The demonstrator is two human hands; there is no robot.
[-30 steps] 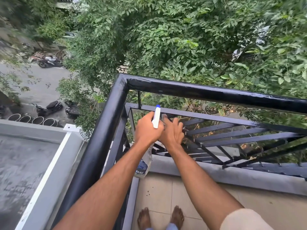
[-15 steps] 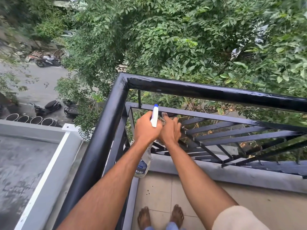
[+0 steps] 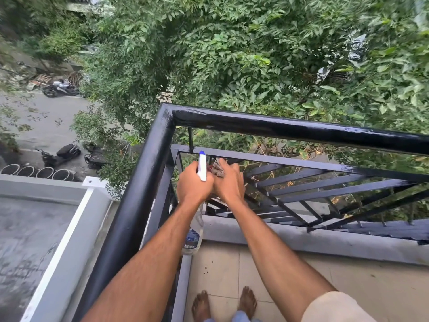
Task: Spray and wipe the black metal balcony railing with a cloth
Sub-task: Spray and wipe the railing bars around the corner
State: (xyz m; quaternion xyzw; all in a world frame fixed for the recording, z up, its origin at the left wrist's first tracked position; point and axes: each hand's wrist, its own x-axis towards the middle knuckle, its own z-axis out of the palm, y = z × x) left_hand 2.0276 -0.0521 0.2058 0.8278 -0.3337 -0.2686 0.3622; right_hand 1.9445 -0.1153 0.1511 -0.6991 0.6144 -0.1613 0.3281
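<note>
tiled balcony (image 3: 290, 275), glossy black railing (image 3: 290, 130), wet-looking, possibly grey cloth (image 3: 218, 169)

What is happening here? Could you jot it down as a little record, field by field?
Place: balcony corner, high above trees and a street
Left hand: grips spray bottle, nozzle pointing up
Right hand: holds cloth at the inner bars near the corner
Railing: black, top rail glossy
Floor: pale tiles, bare feet
</note>
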